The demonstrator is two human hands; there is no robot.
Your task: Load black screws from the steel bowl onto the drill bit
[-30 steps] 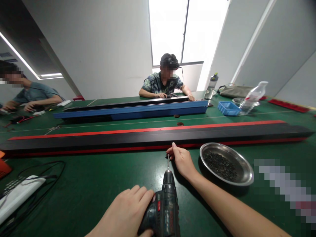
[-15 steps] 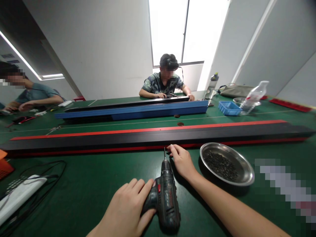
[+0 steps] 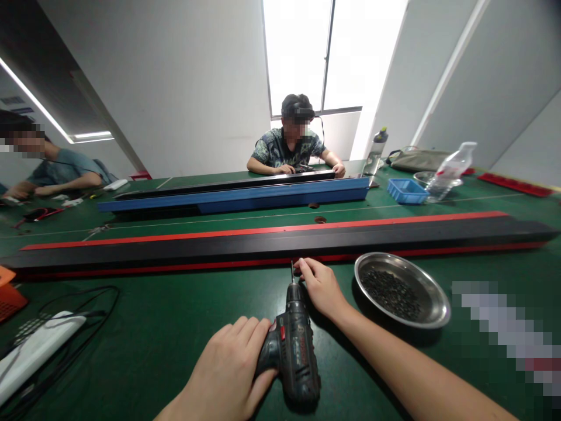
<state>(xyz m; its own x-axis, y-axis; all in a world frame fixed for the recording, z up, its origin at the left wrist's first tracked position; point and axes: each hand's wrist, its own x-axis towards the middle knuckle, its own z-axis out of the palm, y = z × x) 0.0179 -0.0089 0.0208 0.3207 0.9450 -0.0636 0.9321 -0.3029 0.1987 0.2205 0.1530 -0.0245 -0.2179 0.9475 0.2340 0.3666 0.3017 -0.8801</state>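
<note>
My left hand (image 3: 234,362) is wrapped round the grip of a black cordless drill (image 3: 300,356), which lies on its side with its bit pointing away from me. The bit's tip is close to the near red edge of a long black and red bar (image 3: 245,248). Beside the bit, my right hand (image 3: 322,286) has its thumb and fingers pinched together near that edge; whatever they hold is too small to make out. Right of this hand, a round metal dish (image 3: 432,313) contains many small dark screws (image 3: 390,292).
A long blue bar (image 3: 280,196) lies farther back, before a co-worker (image 3: 291,146). Another person (image 3: 65,166) sits at far left. A blue bin (image 3: 407,192) and plastic bottle (image 3: 453,169) stand back right. At left are an orange basket (image 3: 9,295), white power strip (image 3: 41,351) and cables.
Almost nothing differs. My right fingertips have shifted very slightly left towards the drill bit, while the drill stays in my left hand.
</note>
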